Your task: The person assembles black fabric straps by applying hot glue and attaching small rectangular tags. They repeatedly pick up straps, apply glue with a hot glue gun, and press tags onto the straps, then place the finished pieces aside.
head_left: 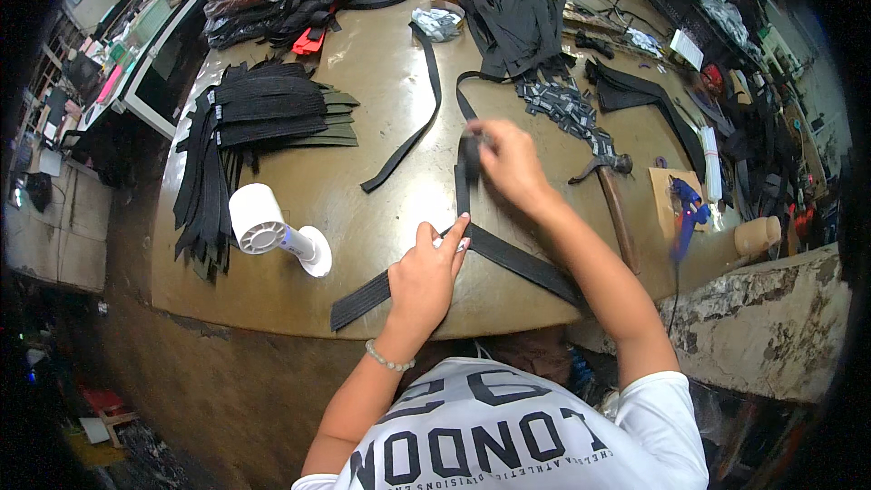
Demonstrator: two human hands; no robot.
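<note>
My left hand (428,274) pinches and presses the joint of a black webbing strap (524,263) at the table's near edge. A small whitish bit shows by its fingertips, too small to name. From that joint, one wide length runs to the lower left and another to the lower right. A narrower strap (464,192) runs away from me. Farther up, my right hand (508,161) is closed on this narrower strap, which is folded over and slightly blurred. Its loose end curls up toward the pile at the back. Another loose black strap (423,132) lies to the left.
Left stands a white handheld fan (295,240) beside stacked black straps (263,109). Right are a hammer (617,209), scattered metal buckles (567,109), a blue glue gun (687,209) and a tape roll (756,236). More black straps (513,23) are heaped at the back.
</note>
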